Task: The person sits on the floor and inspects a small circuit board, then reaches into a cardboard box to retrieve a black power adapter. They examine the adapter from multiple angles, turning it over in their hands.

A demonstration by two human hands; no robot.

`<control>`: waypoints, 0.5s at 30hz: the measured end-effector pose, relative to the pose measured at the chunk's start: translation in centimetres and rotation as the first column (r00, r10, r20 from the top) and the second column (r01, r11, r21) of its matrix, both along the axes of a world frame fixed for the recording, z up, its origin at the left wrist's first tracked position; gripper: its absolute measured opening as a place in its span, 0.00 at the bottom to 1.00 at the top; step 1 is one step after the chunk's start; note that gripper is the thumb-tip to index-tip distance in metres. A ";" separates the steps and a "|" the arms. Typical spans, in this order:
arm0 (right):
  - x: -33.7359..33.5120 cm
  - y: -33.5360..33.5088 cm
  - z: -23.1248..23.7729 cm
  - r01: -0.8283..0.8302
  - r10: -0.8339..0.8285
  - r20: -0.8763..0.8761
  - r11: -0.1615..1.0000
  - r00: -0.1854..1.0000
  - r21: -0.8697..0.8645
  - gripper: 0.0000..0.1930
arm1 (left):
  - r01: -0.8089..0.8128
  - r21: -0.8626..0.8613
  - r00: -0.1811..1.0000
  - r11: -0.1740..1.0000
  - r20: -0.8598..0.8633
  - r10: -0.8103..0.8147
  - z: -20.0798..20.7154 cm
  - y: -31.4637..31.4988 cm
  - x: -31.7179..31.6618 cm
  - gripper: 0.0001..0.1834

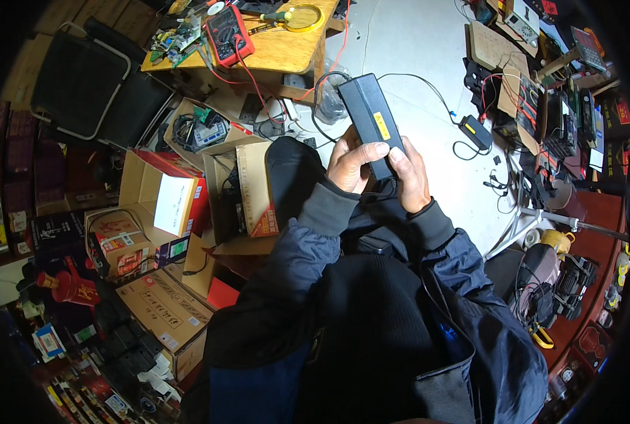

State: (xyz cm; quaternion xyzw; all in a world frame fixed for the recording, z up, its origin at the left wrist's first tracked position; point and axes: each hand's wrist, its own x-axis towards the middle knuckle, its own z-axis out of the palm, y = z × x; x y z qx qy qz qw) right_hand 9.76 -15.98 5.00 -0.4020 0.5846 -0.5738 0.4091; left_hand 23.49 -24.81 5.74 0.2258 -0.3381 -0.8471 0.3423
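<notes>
A black power adapter [366, 102], a long box with a yellow label, is held up in front of my body, its far end tilted to the left. My left hand [352, 164] wraps its left side, thumb lying across the near end. My right hand [412, 178] grips the right side, with its thumb pressed on the case close to the other thumb. A dark cable [320, 106] curves from the adapter's far end down its left side. At the near end a cord partly shows beneath my hands; the adapter's underside is hidden.
A wooden table [287, 53] at the far left bears a red multimeter [228, 35] and circuit boards. Open cardboard boxes [248, 187] crowd the left. Another black adapter [475, 132] lies on the pale floor [407, 49], with loose cables nearby. A black chair [78, 85] stands far left.
</notes>
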 end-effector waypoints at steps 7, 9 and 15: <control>0.1 0.0 -0.7 -0.016 0.015 0.177 1.000 0.984 0.004 0.27 | -0.016 -0.014 1.000 1.000 -0.009 0.016 -1.0 0.1 -0.6 0.33; -0.2 0.1 -0.6 -0.039 0.027 0.241 0.998 0.970 0.043 0.27 | -0.038 -0.014 0.999 0.999 0.016 0.038 -1.3 -0.1 -0.8 0.33; -2.5 0.7 0.4 -0.140 0.080 0.251 0.963 0.965 0.230 0.27 | -0.017 0.123 1.000 0.992 0.008 0.016 -1.9 -0.2 -0.5 0.32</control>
